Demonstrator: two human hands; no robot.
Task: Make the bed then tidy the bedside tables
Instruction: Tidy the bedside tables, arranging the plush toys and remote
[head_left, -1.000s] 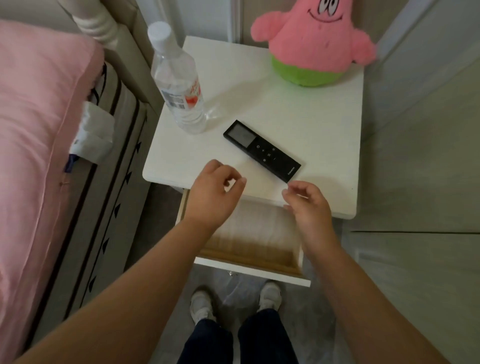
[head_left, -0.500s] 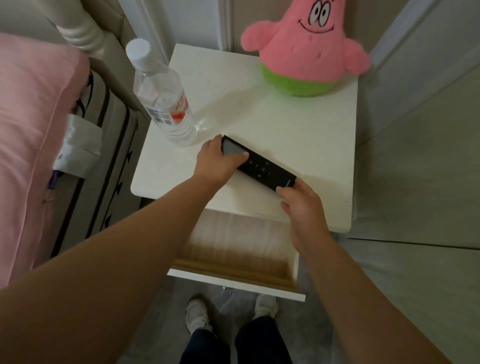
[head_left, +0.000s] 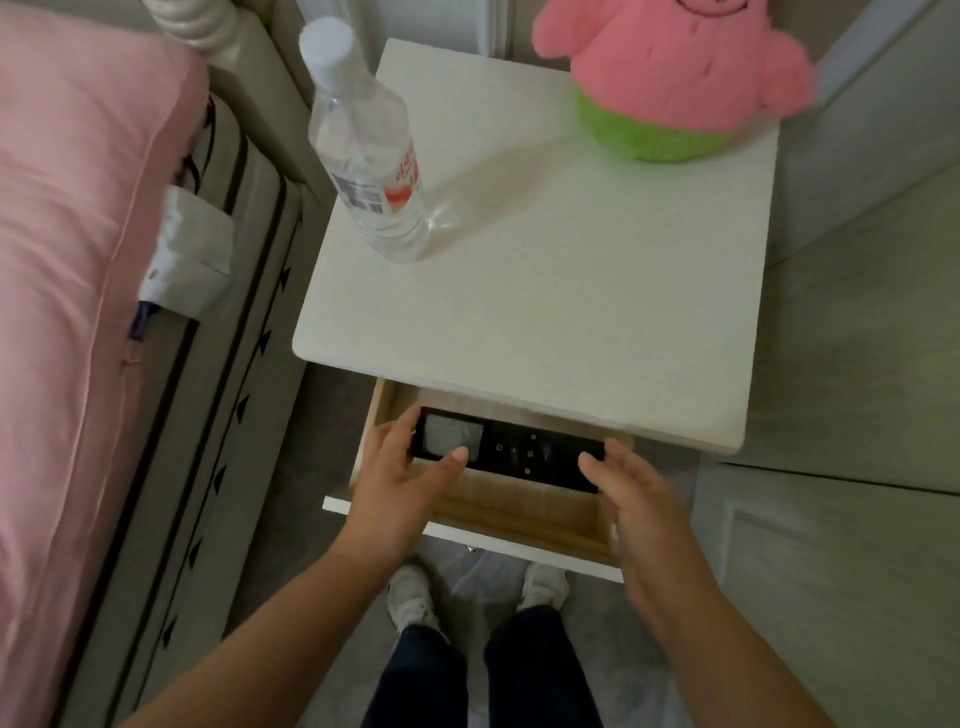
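The black remote control (head_left: 511, 456) lies face up over the open drawer (head_left: 519, 514) of the white bedside table (head_left: 545, 291), just below the table's front edge. Its long axis runs nearly parallel to that edge, sloping slightly down toward the right. The grey screen end points left, toward the bed; the plain end points right, with the small button marks between them.

The left hand (head_left: 402, 486) holds the screen end. Its thumb is laid across the lower corner of the screen and the other fingers curl around the far-left edge, so the end is pinched between them. The left forearm comes up from the lower left, wrist roughly straight.

The right hand (head_left: 636, 493) is at the remote's right end, fingers fairly straight and close together, palm turned inward to the left. Its fingertips reach the end of the remote, but motion blur hides whether they grip it or merely touch it. The right forearm rises from the lower right, passing over the drawer's right front corner.

On the table top, a clear water bottle (head_left: 366, 150) with a white cap stands at the left side, and a pink and green plush toy (head_left: 670, 78) sits at the back right corner. Left of the table lies the pink bedding (head_left: 67, 260) of the bed. Beneath the drawer, the person's two white shoes (head_left: 415, 603) show on the floor.
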